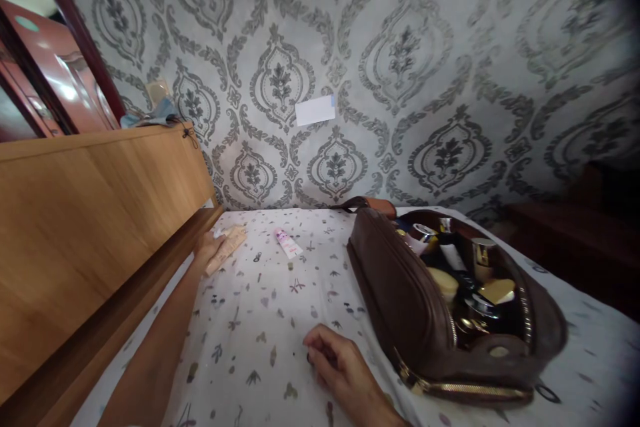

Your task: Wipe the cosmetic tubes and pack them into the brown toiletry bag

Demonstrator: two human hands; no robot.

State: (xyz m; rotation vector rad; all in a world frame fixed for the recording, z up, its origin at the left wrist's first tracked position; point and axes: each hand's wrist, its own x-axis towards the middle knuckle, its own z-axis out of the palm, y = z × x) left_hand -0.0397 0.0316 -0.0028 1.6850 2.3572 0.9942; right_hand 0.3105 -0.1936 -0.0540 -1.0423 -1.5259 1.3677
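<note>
At the far left of the bedsheet [265, 320], my left hand [205, 250] has its fingers closed on the near edge of a beige soft packet [229, 248]. The print on this packet is too small to read. A small pink and white tube [289, 243] lies flat to the right of the packet, apart from it. My right hand [340, 363] rests low on the sheet with loosely curled fingers, slightly apart and holding nothing. Beside it stands a dark brown cosmetic bag [400, 287], unzipped, with several gold-capped bottles and jars inside.
A wooden bed board [105, 180] runs along the left, with a blue cloth [153, 113] on its top. Patterned wallpaper [400, 147] stands behind the bed and bears a white card [315, 111]. Behind the bag lies a brown strap [377, 205].
</note>
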